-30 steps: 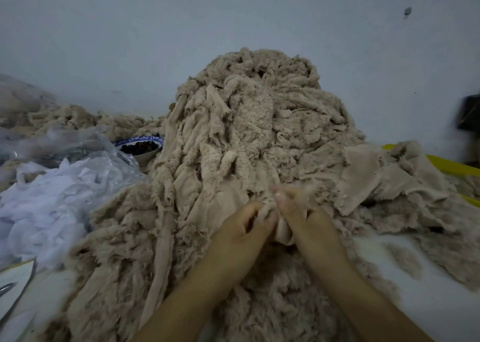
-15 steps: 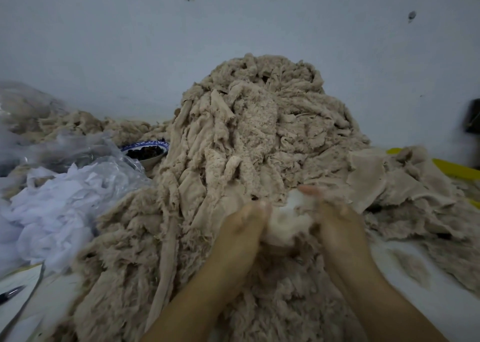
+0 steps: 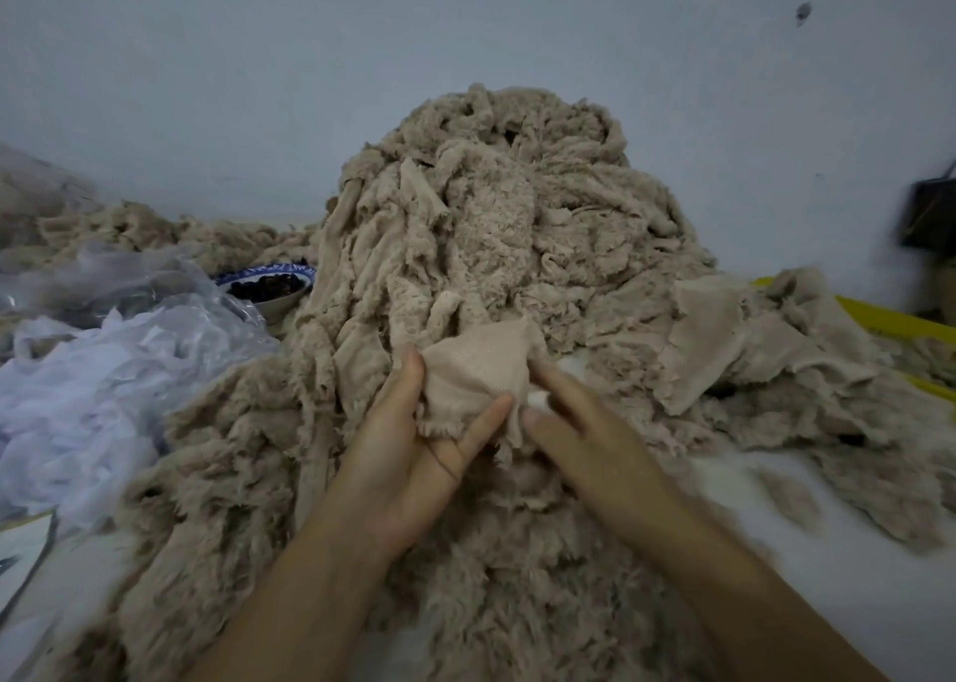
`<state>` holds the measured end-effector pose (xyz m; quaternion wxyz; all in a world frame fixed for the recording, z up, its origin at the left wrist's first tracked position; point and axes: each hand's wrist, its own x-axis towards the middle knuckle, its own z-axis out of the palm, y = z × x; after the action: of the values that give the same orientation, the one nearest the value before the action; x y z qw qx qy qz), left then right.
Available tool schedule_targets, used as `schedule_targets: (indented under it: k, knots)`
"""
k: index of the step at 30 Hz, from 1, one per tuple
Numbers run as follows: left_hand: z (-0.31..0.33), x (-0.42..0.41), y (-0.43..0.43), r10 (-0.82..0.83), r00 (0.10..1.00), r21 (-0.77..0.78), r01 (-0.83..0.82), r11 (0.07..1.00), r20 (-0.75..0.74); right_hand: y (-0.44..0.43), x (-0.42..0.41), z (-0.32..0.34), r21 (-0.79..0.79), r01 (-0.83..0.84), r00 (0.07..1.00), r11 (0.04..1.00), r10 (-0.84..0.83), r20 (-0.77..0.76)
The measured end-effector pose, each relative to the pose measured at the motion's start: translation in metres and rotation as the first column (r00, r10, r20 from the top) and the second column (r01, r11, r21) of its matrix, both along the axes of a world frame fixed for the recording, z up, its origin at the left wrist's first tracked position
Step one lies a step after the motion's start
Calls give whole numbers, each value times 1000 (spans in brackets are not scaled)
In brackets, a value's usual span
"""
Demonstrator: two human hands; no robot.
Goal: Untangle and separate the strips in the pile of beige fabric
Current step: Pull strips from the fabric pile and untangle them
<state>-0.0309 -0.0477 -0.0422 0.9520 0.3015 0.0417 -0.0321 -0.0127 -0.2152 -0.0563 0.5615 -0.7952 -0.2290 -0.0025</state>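
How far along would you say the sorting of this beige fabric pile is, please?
Early, it seems. A few flatter pieces lie right of the tangled pile, possibly already separated. The left hand and right hand hold one beige piece spread between them. Most of that tall pile is left to untangle.

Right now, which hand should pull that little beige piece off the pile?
Probably the left hand: its thumb and fingers pinch the beige piece. The right hand only meets the piece's right edge, and whether it holds is unclear.
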Motion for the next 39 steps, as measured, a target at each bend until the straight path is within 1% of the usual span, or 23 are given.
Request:
schedule_targets:
  k: [1, 3, 5, 6, 8, 10, 13, 15, 17, 18, 19, 20, 21, 22, 24, 26, 27, 28, 30, 32, 34, 36, 39]
  knots:
    - [0, 0, 0, -25, 1000, -7, 25, 1000, 0, 3, -2, -4, -52, -68, 997, 996, 69, 23]
    - [2, -1, 3, -34, 999, -62, 34, 997, 1, 6, -1, -12, -205, -60, 995, 977, 75, 64]
    - [4, 1, 11, 44, 999, -161, -41, 986, 15, 2, 7, -14, -331, 105, 988, 938, -62, 139]
    - [6, 2, 15, 99, 995, -193, -93, 977, 23, -3, 10, -13, -344, 221, 968, 912, -164, 189]
    - [8, 3, 20, 193, 981, -210, -183, 960, 26, -17, 17, -6, -280, 435, 892, 856, -366, 267]
    - [9, 5, 24, 264, 964, -229, -257, 939, 0, -31, 22, -1, -147, 573, 802, 806, -516, 301]
    - [9, 10, 32, 350, 933, -271, -359, 893, -84, -44, 22, 1, 101, 629, 749, 770, -636, 184]
    - [7, 11, 32, 366, 928, -245, -373, 895, -77, -43, 20, 1, 155, 604, 771, 782, -623, 133]
    - [4, 9, 26, 330, 944, -120, -324, 938, 25, -39, 19, 0, 168, 558, 816, 813, -574, 65]
    - [2, 6, 22, 273, 956, 20, -277, 961, 109, -37, 19, -1, 188, 538, 834, 822, -551, 25]
    - [1, 3, 18, 196, 961, 222, -238, 946, 196, -34, 19, -1, 209, 525, 845, 825, -535, -12]
    - [-1, 1, 15, 119, 959, 439, -226, 870, 258, -33, 18, -1, 228, 522, 849, 822, -525, -49]
    - [-5, 0, 13, 78, 958, 617, -238, 750, 274, -32, 18, -1, 248, 524, 850, 815, -520, -87]
    - [-8, 0, 12, 99, 960, 732, -263, 629, 261, -33, 19, -1, 271, 531, 846, 803, -521, -114]
    - [-15, 1, 15, 209, 936, 826, -348, 442, 283, -35, 22, -2, 334, 542, 838, 771, -528, -140]
    - [-18, 5, 17, 278, 904, 824, -414, 387, 324, -37, 23, -2, 410, 530, 844, 742, -508, -173]
    - [-18, 8, 17, 332, 893, 790, -430, 437, 303, -37, 23, -2, 417, 515, 854, 749, -492, -172]
    - [-16, 9, 17, 385, 893, 730, -422, 537, 234, -36, 23, -2, 397, 503, 862, 768, -480, -164]
    - [-9, 9, 18, 406, 914, 593, -331, 734, 7, -34, 23, -5, 330, 485, 874, 810, -462, -151]
    - [-5, 7, 20, 259, 956, 464, -168, 870, -140, -32, 23, -8, 296, 461, 887, 836, -441, -134]
    - [-5, 2, 17, 64, 993, 458, -12, 889, -99, -31, 24, -9, 331, 444, 896, 833, -420, -143]
    - [-8, -2, 14, -94, 995, 606, 90, 790, -25, -30, 26, -7, 402, 454, 891, 795, -410, -195]
    - [-11, -7, 11, -315, 949, 764, 211, 610, -11, -31, 29, -7, 478, 468, 884, 743, -389, -260]
